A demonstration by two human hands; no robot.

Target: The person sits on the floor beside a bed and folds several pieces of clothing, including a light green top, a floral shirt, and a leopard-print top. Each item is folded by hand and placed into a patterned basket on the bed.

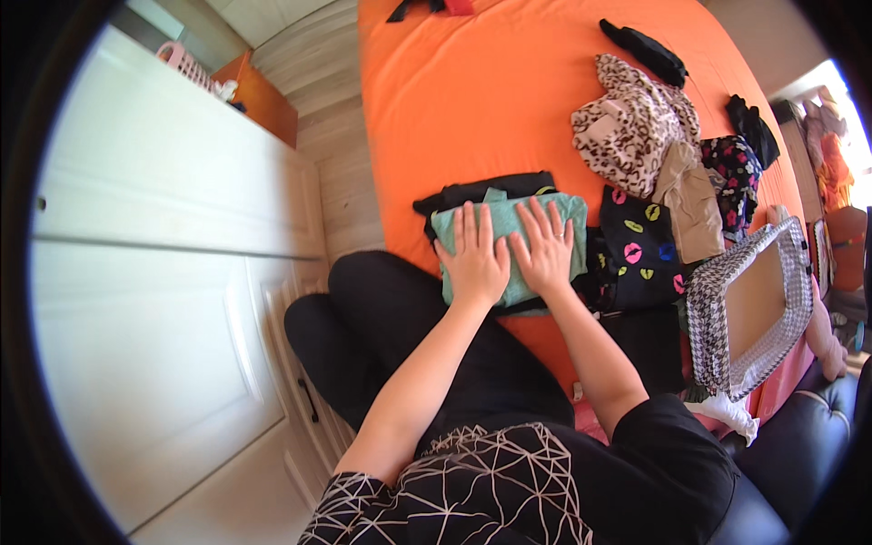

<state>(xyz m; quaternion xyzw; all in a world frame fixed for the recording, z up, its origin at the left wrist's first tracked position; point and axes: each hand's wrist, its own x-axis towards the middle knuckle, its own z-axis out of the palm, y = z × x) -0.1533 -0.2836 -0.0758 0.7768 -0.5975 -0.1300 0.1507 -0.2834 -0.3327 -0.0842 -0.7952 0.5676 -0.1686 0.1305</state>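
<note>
A folded mint-green garment (504, 221) lies on top of folded black clothing (501, 184) at the near side of the bed. My left hand (475, 255) presses flat on its left half, fingers spread and pointing away from me. Beside it, my right hand (545, 248), with a ring on one finger, rests palm down on the right half. The thumbs of both hands come close together near the middle. Just right of this pile is a folded black cloth (640, 252) printed with colourful lips.
An orange sheet (470, 102) covers the bed. To the right lie a leopard-print garment (633, 129), a beige garment (689, 204), a floral dark cloth (732, 177) and a houndstooth fabric storage box (708, 320). White cabinets (150, 306) stand at left.
</note>
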